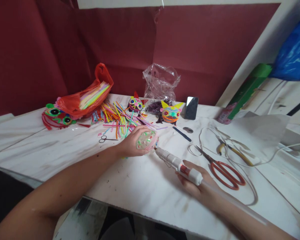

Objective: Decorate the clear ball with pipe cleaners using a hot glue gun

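Observation:
A clear round ball with green and red bits and a pink strip on its right side is held over the table by my left hand, fingers curled round its left side. My right hand grips a white hot glue gun with a long clear glue stick out of its back. The gun's nozzle points at the ball's lower right edge; whether it touches is too small to tell. Behind the ball lies a pile of colourful pipe cleaners.
Red-handled scissors, pliers and a white cable lie right. Small scissors are left. Behind stand decorated heads, a phone, a clear plastic bag and a red bag of pipe cleaners.

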A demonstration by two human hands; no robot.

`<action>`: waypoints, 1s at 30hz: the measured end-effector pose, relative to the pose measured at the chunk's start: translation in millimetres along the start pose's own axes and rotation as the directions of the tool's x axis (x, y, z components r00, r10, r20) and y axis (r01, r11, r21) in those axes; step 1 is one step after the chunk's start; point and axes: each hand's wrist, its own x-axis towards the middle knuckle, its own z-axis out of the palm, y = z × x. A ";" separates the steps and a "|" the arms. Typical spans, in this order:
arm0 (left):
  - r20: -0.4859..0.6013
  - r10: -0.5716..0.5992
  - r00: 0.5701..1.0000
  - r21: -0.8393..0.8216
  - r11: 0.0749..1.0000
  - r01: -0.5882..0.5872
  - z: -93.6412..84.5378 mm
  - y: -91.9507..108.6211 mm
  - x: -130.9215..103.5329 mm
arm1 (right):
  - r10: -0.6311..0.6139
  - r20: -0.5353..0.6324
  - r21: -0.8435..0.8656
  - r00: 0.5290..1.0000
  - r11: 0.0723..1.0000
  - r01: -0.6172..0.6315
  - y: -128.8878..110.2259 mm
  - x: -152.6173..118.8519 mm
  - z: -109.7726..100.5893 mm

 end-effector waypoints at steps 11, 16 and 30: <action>-0.001 -0.010 1.000 0.011 1.000 0.010 0.0 0.9 -0.5 | 0.051 0.047 0.005 0.998 0.999 -0.052 -6.7 2.6 -3.4; 0.000 -0.008 1.000 0.008 1.000 0.008 0.4 0.7 -0.3 | 0.096 0.010 0.016 0.995 0.995 -0.096 -6.1 1.2 -3.0; -0.001 0.005 1.000 0.020 1.000 -0.005 0.9 -1.8 -1.1 | 0.053 0.010 0.017 0.999 0.998 -0.053 -1.6 2.5 -1.6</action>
